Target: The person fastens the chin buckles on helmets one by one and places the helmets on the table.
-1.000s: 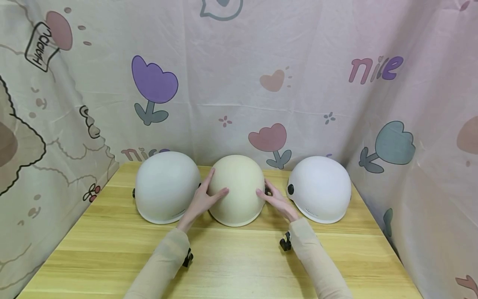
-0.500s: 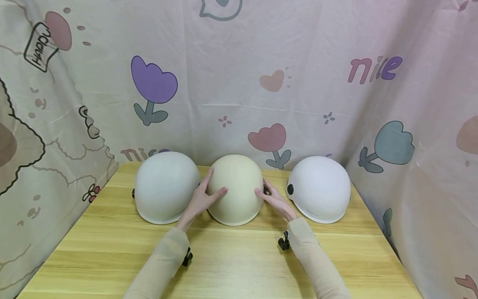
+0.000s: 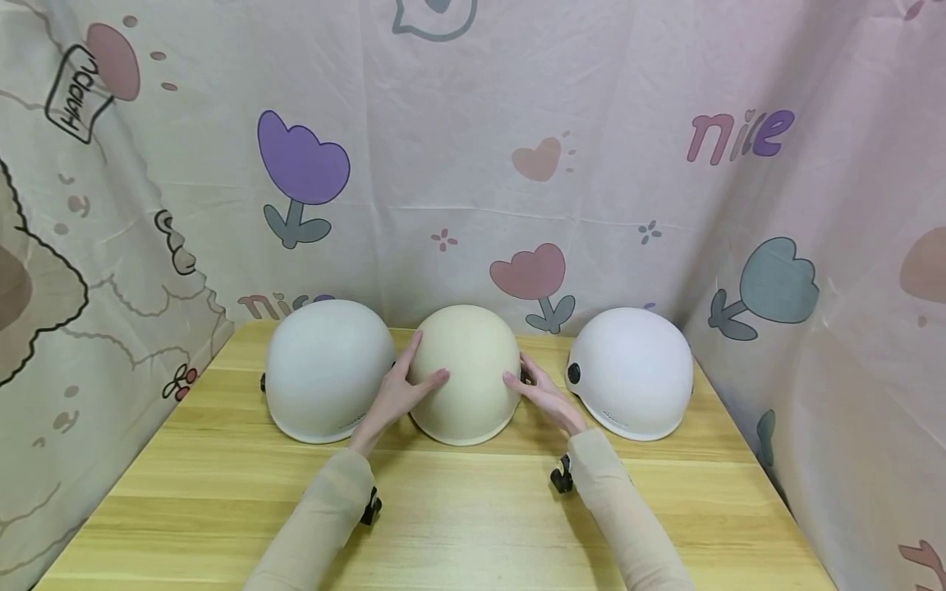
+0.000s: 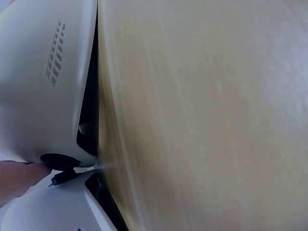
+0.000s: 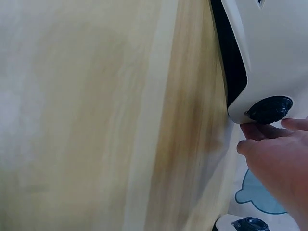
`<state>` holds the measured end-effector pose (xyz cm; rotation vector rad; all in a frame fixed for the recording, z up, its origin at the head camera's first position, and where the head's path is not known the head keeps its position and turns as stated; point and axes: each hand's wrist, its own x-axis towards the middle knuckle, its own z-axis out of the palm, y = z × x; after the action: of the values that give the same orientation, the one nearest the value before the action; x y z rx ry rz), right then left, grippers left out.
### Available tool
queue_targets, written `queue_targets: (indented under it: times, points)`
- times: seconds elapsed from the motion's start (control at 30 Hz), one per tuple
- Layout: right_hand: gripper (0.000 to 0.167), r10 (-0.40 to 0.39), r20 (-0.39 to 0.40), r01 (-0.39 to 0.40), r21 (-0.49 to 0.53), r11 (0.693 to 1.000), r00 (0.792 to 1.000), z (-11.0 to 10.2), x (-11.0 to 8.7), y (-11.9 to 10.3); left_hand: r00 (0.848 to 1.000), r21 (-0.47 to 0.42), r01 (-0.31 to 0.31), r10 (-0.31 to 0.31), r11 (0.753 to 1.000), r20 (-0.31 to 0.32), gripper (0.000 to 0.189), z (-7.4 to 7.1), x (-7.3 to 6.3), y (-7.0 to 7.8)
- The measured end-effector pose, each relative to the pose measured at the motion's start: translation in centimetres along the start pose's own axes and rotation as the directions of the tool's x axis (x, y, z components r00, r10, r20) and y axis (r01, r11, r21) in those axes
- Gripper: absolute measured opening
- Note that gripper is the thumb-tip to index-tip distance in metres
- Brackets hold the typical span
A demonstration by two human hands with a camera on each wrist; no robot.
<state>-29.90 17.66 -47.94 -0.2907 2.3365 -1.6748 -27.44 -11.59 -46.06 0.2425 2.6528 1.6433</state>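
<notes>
A cream helmet [image 3: 476,353] stands dome up on the wooden table between two white helmets. My left hand [image 3: 395,396] holds its left side, thumb across the front of the shell and fingers along the side. On the opposite side my right hand [image 3: 548,396] grips it, thumb on the front and fingers beside the black round fitting. In the right wrist view, fingertips [image 5: 252,132] sit by the helmet's lower edge, near that fitting [image 5: 270,109]. The left wrist view has part of a hand [image 4: 19,178] touching the matching fitting [image 4: 60,161].
A white helmet [image 3: 325,369] stands close to the left hand. The other white helmet [image 3: 631,373] is at the right, with a gap beside the right hand. Behind the wooden table [image 3: 473,517] hangs a printed curtain [image 3: 443,148].
Almost nothing differs. Both hands keep the same hold on the cream helmet, and the whole view has shifted very slightly.
</notes>
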Motion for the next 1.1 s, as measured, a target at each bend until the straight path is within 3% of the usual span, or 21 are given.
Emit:
queue_targets:
  times: [1.1]
  points:
    - [0.080,0.007,0.009,-0.007,0.030,1.000,1.000,-0.08,-0.12,-0.15,1.000,-0.004,-0.001,0.001,1.000,-0.012,0.094,0.44,0.16,0.11]
